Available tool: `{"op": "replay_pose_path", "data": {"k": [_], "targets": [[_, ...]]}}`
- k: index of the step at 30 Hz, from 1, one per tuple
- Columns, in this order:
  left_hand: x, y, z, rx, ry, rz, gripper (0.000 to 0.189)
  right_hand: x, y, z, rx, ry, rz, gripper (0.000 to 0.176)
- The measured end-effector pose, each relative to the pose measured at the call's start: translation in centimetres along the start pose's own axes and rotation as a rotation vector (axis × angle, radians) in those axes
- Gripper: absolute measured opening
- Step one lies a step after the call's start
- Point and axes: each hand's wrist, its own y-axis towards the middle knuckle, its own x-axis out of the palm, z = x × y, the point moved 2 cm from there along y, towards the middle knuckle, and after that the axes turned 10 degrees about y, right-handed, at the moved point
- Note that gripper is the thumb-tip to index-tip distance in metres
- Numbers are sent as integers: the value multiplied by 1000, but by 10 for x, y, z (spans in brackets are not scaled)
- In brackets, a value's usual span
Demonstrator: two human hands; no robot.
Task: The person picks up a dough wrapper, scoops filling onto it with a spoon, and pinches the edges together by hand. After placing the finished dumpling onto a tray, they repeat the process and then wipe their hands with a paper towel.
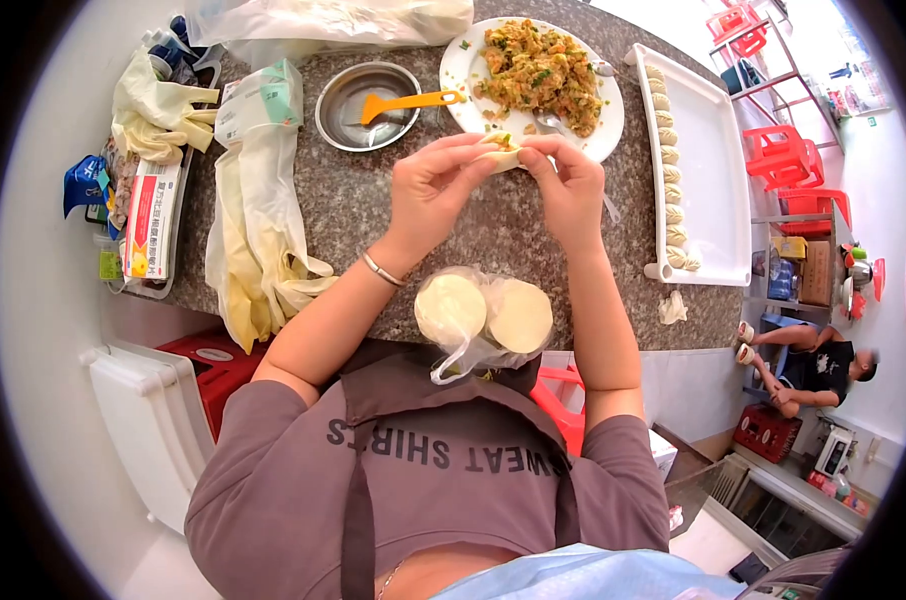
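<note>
Between my two hands is a dumpling [503,150], its pale wrapper folded around a bit of filling that still shows at the top. My left hand [435,185] pinches one end of it, and my right hand [565,185] pinches the other. Just beyond them lies a white plate [461,62] heaped with chopped filling [541,75]; a spoon [549,122] rests at its near side. Two stacks of round dumpling wrappers [451,308] in a plastic bag sit near my body. At the right, a white tray [708,170] carries a row of finished dumplings [672,180].
Left of the plate stands a metal bowl [338,105] with an orange spatula [413,101] across it. Plastic gloves [258,220] lie on the speckled counter [348,215]. A crumpled tissue [673,308] is near the right edge. A person [818,370] sits at the far right.
</note>
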Motion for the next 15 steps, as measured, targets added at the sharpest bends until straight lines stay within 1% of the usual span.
{"op": "replay_pose_path", "data": {"k": [1, 5, 7, 8, 9, 10, 11, 13, 15], "targets": [[0, 0, 2, 12, -6, -29, 17, -1, 0, 1, 89, 66, -3, 9], [1, 0, 3, 27, -33, -88, 17, -3, 1, 1, 125, 158, -30, 9], [2, -1, 1, 23, -21, -82, 17, -2, 1, 0, 16, 56, -54, 9], [1, -1, 0, 20, -8, -74, 17, 0, 0, 0, 16, 58, -51, 9], [1, -2, -1, 20, -7, -77, 17, 2, 0, -1, -41, -5, -34, 8], [1, -2, -2, -17, -19, -53, 16, 3, -1, -3, -99, -69, -17, 8], [1, -1, -3, -54, -30, -29, 16, 3, -1, -5, -100, -68, -15, 8], [2, 0, -1, -64, -39, -15, 16, 4, 0, -12, -146, -156, -54, 8], [1, 0, -1, -74, -47, -1, 15, 4, 1, -17, -145, -156, -89, 8]]}}
